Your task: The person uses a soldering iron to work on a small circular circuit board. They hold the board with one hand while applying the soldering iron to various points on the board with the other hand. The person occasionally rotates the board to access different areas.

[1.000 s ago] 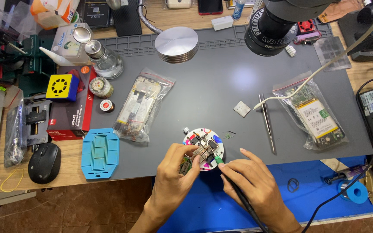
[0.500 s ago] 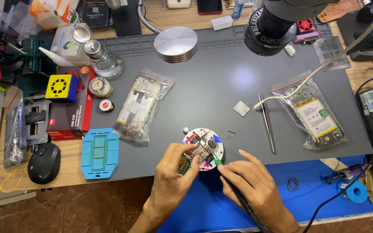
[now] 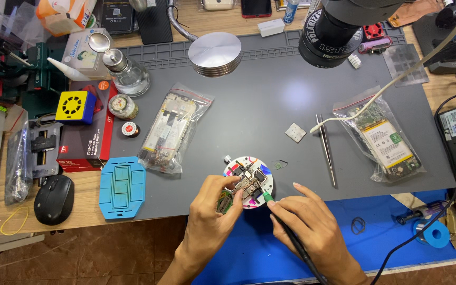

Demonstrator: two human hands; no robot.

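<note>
Centrally, work piece: a small circuit board (image 3: 251, 181) is sitting clamped on a round, colourful holder (image 3: 248, 181) at the near edge of the grey mat (image 3: 270, 105).
Left hand (image 3: 215, 211): fingers are curling together onto the holder's near-left rim, pressing it in place.
Right hand (image 3: 307, 224): fingers are closing pen-style around a slim black tool with a green collar (image 3: 281, 224), its tip touching the board's right edge.
Handling, as a judgement: the board is looking thin, light and stiff, with fragile parts on top; it is best taken by its bare edges or moved by the holder rather than by its face.
Surface: the mat is lying flat and matte on a wooden bench (image 3: 80, 208), with a blue mat (image 3: 397, 211) beneath the wrists.
Surroundings: tweezers (image 3: 326, 150) are lying right of the holder; two clear bags of phone parts (image 3: 175, 129) (image 3: 386, 137) are flanking it, well apart; a blue moulded tray (image 3: 122, 187) and a black mouse (image 3: 54, 199) are resting at left; a microscope head (image 3: 339, 29) is hanging overhead.
</note>
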